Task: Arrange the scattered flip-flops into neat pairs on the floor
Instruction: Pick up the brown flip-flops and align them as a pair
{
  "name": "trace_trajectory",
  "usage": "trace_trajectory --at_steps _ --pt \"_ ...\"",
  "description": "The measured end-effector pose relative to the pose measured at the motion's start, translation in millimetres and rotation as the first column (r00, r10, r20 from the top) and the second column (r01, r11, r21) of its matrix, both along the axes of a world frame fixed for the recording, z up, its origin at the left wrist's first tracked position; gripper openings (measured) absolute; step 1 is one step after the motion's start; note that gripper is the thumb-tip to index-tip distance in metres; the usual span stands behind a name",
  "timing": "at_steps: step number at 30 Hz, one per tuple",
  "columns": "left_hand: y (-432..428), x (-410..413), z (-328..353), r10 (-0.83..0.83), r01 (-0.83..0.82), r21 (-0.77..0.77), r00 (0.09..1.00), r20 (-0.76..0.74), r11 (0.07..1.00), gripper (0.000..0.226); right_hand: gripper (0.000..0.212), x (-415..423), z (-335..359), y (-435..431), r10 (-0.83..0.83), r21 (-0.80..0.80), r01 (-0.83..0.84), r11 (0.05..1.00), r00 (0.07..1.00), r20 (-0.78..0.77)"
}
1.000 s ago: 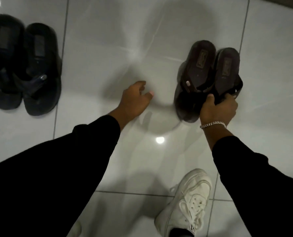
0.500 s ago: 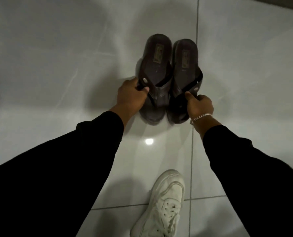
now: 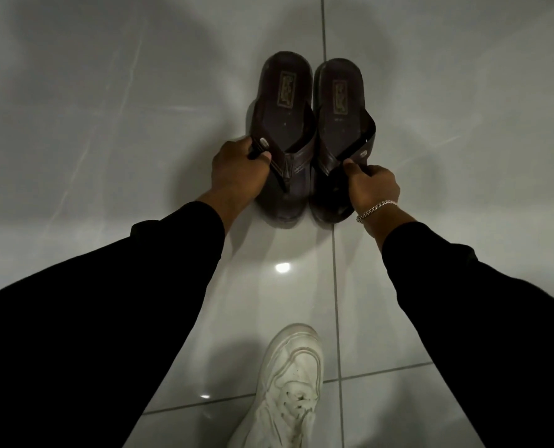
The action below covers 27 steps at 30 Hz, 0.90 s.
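Two dark brown flip-flops lie side by side on the pale tiled floor, heels away from me. My left hand [image 3: 238, 168] grips the outer strap of the left flip-flop [image 3: 283, 124]. The strap of the right flip-flop [image 3: 342, 124] is held by my right hand [image 3: 371, 187], which wears a silver chain bracelet. The two soles touch or nearly touch along their inner edges, and their heels are almost level. Both arms are in black sleeves.
My white sneaker [image 3: 288, 389] stands on the glossy tile floor [image 3: 107, 124] below the pair. A grout line [image 3: 334, 286] runs up past the right flip-flop. A lamp reflection [image 3: 282, 267] shines between my arms.
One second ago my right hand alone held both brown flip-flops; my left hand has since taken the left one. The view has shifted, so the black pair at the left is out of sight.
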<state>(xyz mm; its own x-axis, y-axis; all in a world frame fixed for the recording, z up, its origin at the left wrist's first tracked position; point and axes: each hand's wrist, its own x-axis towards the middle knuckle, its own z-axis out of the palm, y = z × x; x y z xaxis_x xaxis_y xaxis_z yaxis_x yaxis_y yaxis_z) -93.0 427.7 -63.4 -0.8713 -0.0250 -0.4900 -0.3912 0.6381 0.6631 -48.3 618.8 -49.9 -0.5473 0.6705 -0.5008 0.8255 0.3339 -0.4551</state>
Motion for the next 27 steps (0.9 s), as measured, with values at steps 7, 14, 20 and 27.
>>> trace_trajectory --at_steps 7,14,20,27 --pt "7 6 3 -0.046 0.045 0.034 0.999 0.010 0.998 0.025 0.043 6 -6 10 -0.002 0.037 0.002 0.999 1.000 -0.016" --pt "44 29 3 -0.074 0.054 0.216 0.994 0.084 0.975 0.038 0.060 20 -7 50 -0.063 0.114 0.058 0.992 0.997 0.043" --pt "70 47 1 -0.094 0.069 0.279 0.993 0.077 0.958 0.037 0.060 28 -7 83 -0.087 0.116 0.080 0.990 0.995 0.056" --pt "93 52 -5 -0.145 0.112 0.330 0.986 0.078 0.937 0.038 0.050 24 -4 113 -0.104 0.142 0.097 0.985 0.994 0.045"
